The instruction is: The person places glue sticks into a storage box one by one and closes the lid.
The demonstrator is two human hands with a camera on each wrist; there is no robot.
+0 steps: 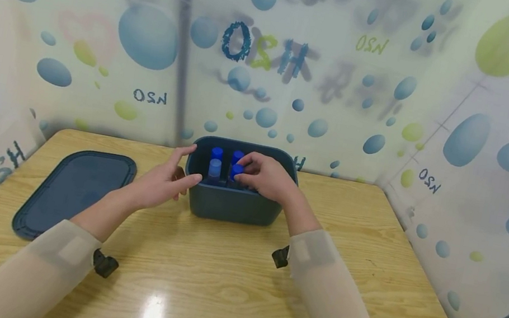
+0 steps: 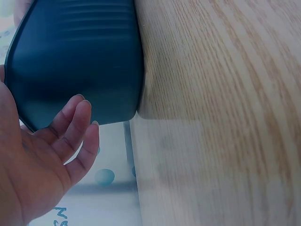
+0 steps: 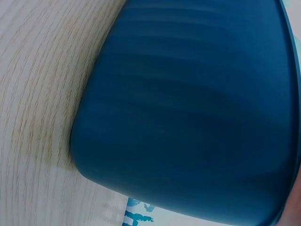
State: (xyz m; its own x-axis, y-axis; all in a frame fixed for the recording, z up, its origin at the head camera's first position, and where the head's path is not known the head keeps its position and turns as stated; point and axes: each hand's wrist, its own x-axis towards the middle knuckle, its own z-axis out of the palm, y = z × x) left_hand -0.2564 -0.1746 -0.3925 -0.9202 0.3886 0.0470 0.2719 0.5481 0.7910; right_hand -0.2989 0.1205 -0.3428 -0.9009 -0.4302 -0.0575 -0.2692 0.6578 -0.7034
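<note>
A dark blue plastic storage bin (image 1: 236, 207) stands at the back of the table, with several blue-capped bottles upright inside. My right hand (image 1: 267, 177) reaches over the front rim, thumb and fingertips pinching the blue cap of a bottle (image 1: 236, 169). To its left is a bottle with a paler cap (image 1: 215, 168); behind it, another blue-capped bottle (image 1: 217, 153). At the bin's left end, my left hand (image 1: 159, 185) spreads thumb and index finger along the rim. Its other fingers (image 2: 77, 125) bend loosely outside the bin wall (image 2: 94, 61). The bottles' lower parts are hidden.
A dark blue lid (image 1: 80, 191) lies flat on the wooden table (image 1: 212, 282), left of the bin. Printed walls (image 1: 272, 88) enclose the table at the back and sides, the back one close behind the bin.
</note>
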